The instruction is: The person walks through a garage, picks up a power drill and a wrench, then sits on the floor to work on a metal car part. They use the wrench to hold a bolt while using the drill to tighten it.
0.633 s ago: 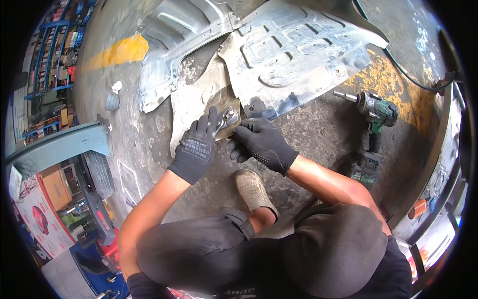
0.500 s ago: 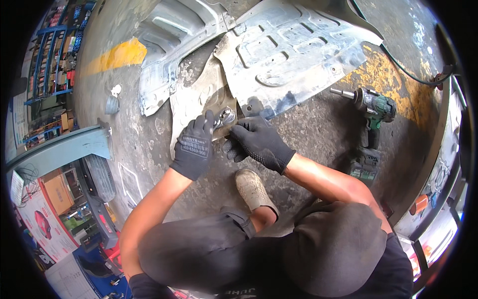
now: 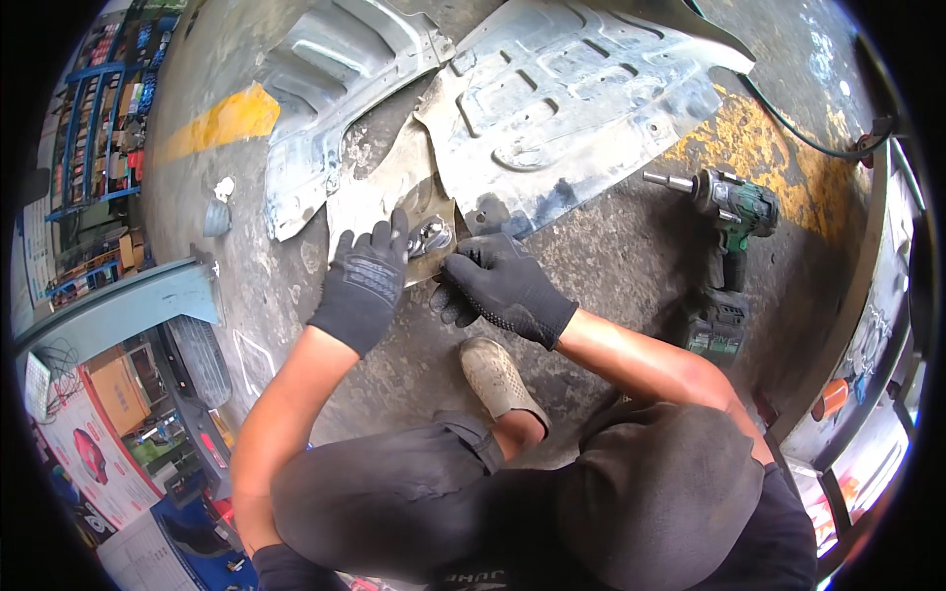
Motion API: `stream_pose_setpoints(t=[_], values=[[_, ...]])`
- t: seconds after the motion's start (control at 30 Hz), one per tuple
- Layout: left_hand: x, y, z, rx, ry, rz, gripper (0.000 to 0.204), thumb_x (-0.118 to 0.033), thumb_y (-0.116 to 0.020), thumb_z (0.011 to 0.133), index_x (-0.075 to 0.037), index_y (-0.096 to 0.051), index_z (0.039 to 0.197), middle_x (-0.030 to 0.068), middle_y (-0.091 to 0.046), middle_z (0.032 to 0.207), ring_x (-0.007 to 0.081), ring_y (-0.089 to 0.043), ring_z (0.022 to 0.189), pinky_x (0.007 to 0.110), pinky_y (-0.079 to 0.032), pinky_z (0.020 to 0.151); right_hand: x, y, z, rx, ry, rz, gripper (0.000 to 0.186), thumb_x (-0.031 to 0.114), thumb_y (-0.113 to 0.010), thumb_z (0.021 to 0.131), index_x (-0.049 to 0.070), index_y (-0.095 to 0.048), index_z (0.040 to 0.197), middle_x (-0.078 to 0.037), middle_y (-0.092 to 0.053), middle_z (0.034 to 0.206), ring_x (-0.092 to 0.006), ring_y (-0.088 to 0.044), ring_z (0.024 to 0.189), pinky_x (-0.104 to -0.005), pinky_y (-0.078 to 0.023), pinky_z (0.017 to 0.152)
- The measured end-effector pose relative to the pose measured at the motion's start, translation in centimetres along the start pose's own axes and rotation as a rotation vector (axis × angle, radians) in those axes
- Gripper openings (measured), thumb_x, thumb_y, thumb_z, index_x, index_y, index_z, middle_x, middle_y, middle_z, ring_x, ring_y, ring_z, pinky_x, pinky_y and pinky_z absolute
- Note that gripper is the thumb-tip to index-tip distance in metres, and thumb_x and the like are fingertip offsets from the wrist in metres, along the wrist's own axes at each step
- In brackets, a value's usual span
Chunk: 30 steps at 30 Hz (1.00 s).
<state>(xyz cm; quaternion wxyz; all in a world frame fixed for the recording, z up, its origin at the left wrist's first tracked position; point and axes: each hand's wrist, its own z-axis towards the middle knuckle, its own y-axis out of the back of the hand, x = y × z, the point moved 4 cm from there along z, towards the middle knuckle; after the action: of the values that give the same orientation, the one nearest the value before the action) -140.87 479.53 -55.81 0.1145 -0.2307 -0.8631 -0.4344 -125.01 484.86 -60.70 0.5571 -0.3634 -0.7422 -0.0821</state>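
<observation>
A beige sheet-metal piece [image 3: 367, 217] lies between larger silvery pressed panels [image 3: 576, 113] on the floor. A shiny metal fitting [image 3: 432, 233] sits on its lower right part. My left hand [image 3: 367, 286] in a dark glove rests on the beige piece left of the fitting, fingers stretched out. My right hand [image 3: 503, 286], also gloved, has its thumb at the piece's lower right corner and fingers curled beneath, closed on that edge. A green and black cordless impact wrench [image 3: 732, 236] lies to my right.
Another pressed panel [image 3: 350, 49] lies at upper left. Shelving [image 3: 99, 138] and a light-blue beam [image 3: 128, 291] are on the left. A hose [image 3: 803, 138] runs at upper right, beside a metal edge [image 3: 852, 315]. My shoe [image 3: 493, 379] is below the hands.
My left hand has slid slightly left, its fingertips farther from the fitting. My right hand still grips the corner. The whole view has shifted a little.
</observation>
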Motion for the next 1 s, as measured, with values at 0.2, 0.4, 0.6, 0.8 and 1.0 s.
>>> stream_pose_setpoints(t=[0.2, 0.4, 0.6, 0.8, 1.0], values=[[-1.4, -0.9, -0.7, -0.327, 0.103, -0.335, 0.06, -0.01, -0.06, 0.076, 0.006, -0.044, 0.132, 0.0168, -0.054, 0.11, 0.0313, -0.054, 0.106, 0.039, -0.046, 0.09, -0.5, 0.2, -0.1, -0.035, 0.064, -0.149, 0.031, 0.027, -0.051, 0.096, 0.001, -0.067, 0.092, -0.016, -0.066, 0.081, -0.0242, -0.066, 0.074, -0.0355, -0.051, 0.071], [-0.7, -0.4, -0.6, -0.173, 0.105, -0.286, 0.065, -0.009, -0.058, 0.077, 0.008, -0.039, 0.137, 0.0171, -0.056, 0.11, 0.0294, -0.058, 0.097, 0.038, -0.051, 0.082, -1.3, -0.5, 0.0, -0.049, 0.18, -0.25, 0.032, 0.029, -0.048, 0.095, 0.002, -0.064, 0.096, -0.019, -0.065, 0.099, -0.03, -0.065, 0.09, -0.0403, -0.05, 0.08], [1.3, 1.5, -0.7, -0.115, 0.043, -0.256, 0.057, -0.01, -0.057, 0.081, 0.005, -0.044, 0.134, 0.0198, -0.062, 0.104, 0.0322, -0.063, 0.092, 0.041, -0.053, 0.076, -0.9, -0.6, -0.1, 0.065, 0.044, 0.082, 0.035, 0.029, -0.049, 0.101, -0.002, -0.064, 0.107, -0.011, -0.067, 0.097, -0.0154, -0.064, 0.092, -0.0309, -0.051, 0.08], [2.8, 6.8, 0.4, -0.002, -0.001, -0.225, 0.042, -0.008, -0.057, 0.078, 0.003, -0.053, 0.119, 0.0224, -0.062, 0.101, 0.0377, -0.064, 0.085, 0.044, -0.052, 0.075, -3.1, 7.7, -7.3, -0.234, 0.261, 0.165, 0.021, 0.011, -0.059, 0.096, 0.001, -0.065, 0.114, -0.011, -0.067, 0.1, -0.016, -0.067, 0.082, -0.0296, -0.056, 0.072], [5.6, 9.1, -0.7, -0.142, -0.049, -0.173, 0.044, -0.006, -0.06, 0.078, 0.002, -0.052, 0.121, 0.0235, -0.061, 0.102, 0.0388, -0.063, 0.093, 0.047, -0.05, 0.08, -11.2, 29.6, -19.9, -1.172, 0.277, -0.761, 0.034, 0.018, -0.061, 0.096, 0.001, -0.056, 0.125, -0.006, -0.062, 0.107, -0.0134, -0.059, 0.094, -0.0268, -0.049, 0.077]])
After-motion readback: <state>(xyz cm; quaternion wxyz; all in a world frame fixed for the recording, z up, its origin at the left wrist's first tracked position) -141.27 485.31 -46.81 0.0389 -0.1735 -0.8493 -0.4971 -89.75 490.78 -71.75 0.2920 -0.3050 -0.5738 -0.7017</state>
